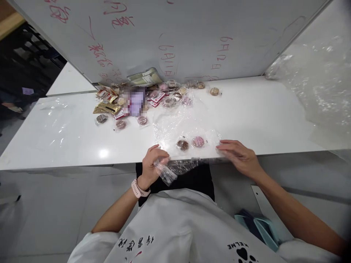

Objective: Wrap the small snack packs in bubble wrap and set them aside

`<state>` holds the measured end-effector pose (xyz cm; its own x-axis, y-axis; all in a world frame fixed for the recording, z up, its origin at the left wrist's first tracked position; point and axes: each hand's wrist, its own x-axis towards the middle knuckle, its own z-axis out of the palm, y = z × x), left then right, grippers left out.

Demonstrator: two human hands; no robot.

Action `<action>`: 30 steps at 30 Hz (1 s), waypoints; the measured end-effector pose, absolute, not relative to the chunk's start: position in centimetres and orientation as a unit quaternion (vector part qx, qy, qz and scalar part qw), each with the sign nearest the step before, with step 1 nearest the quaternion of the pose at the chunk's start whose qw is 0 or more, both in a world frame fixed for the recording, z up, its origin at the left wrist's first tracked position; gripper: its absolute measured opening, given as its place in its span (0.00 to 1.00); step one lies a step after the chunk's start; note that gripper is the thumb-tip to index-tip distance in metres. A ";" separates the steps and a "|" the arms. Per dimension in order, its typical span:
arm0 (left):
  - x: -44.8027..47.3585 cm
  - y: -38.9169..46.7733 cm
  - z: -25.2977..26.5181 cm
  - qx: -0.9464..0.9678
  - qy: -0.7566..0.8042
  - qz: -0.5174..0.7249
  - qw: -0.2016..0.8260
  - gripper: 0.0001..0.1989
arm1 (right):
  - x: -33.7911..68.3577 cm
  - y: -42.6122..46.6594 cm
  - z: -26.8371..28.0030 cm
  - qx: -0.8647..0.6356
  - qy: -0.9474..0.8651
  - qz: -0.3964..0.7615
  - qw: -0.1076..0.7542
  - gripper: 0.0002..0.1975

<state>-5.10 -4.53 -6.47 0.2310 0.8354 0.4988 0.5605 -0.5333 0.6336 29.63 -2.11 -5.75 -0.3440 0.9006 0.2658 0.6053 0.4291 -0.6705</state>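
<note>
A sheet of clear plastic film (167, 126) lies over the white table's front edge, and part of it hangs down. My left hand (153, 162) is closed on its bunched near left end. At the film's right edge is my right hand (238, 155), its fingers stretched out towards the left; whether the fingertips press on the film is hard to see. Between the hands sit two round, individually wrapped pieces, a brown one (182, 145) and a pink one (198, 141). They look like small cookies or cakes in clear wrappers.
Further back on the table (260, 120) are several more wrapped round pieces (177, 96), gold packets (106, 107), a green pouch (148, 76) and a blurred purple item (136, 102). Behind stands a whiteboard (192, 29) with red writing. Large plastic sheeting (323, 76) hangs at the right.
</note>
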 end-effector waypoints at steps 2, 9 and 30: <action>-5.0 -3.9 -5.6 0.678 0.531 0.460 0.216 0.13 | 29.3 -1.2 -5.2 -0.544 -0.710 0.283 0.346 0.10; -5.1 -0.4 -5.1 0.581 0.704 0.367 0.182 0.17 | 27.6 4.9 -5.2 -0.659 -0.651 0.261 0.272 0.18; -4.3 1.3 -4.9 0.887 0.390 0.174 0.175 0.40 | 24.7 3.8 -6.4 -0.329 -0.893 0.181 0.248 0.19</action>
<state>-4.33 1.27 -4.88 0.6351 0.7529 0.1726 0.6305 -0.6344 0.4472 24.74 3.77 -6.40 -0.6606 0.6772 0.3241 0.4982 0.7184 -0.4856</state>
